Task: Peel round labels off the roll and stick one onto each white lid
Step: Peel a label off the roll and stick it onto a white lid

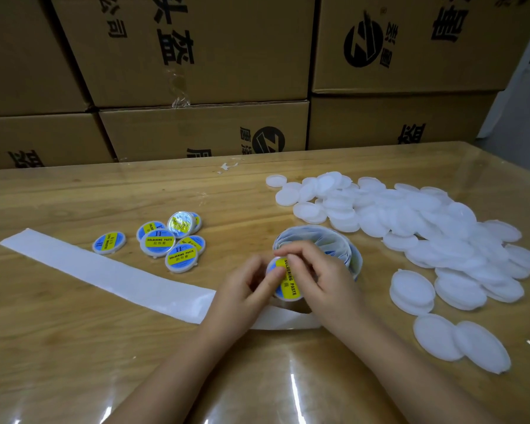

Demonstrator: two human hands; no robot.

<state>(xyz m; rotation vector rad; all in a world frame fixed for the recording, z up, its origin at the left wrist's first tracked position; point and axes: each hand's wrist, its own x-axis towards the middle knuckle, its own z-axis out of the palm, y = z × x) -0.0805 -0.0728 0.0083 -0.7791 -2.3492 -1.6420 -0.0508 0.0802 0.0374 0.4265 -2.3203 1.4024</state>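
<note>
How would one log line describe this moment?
step: sticking label | left hand: grips lid | right hand: grips lid | labelled lids: left | blank lids: right

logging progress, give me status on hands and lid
Left hand and right hand both hold one lid, label on it. Roll right behind. Nothing in the way.

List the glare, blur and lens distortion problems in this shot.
Head view: bright glare streaks on the table's clear cover near the bottom edge; a reflection washes out one labelled lid in the left cluster; the wide lens makes the cardboard boxes lean and bow; the plain lids merge into a soft white mass; the label between the left hand and right hand is readable.
</note>
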